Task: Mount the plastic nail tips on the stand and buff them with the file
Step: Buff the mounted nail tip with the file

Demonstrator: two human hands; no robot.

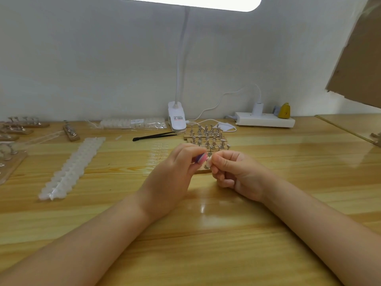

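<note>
My left hand [175, 172] grips a small pink and purple file [201, 158] at the middle of the wooden table. The file's end touches a pale plastic nail tip [208, 162] that my right hand [237, 172] pinches between thumb and forefinger. Under both hands lies a small wooden stand [203, 171], mostly hidden. Behind it lie several more wooden stands with metal holders [206, 137]. A long strip of white nail tips [74, 166] lies to the left.
Black tweezers [154, 136] lie behind the hands. A white clip lamp [176, 116] stands at the back, a power strip [265, 119] to its right. A packet of tips [132, 122] and more stands [16, 129] sit at the left.
</note>
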